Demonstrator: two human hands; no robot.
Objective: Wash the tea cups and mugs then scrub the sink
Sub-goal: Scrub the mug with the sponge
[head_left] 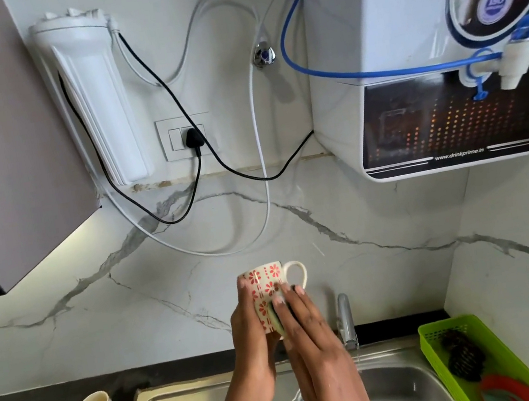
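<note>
You hold a cream mug (267, 284) patterned with red flowers and dots, its handle pointing right, raised above the steel sink (396, 387). Your left hand (249, 331) grips its left side and base. Your right hand (307, 335), fingers straight, presses a dark scrub pad (276, 316) against its side.
</note>
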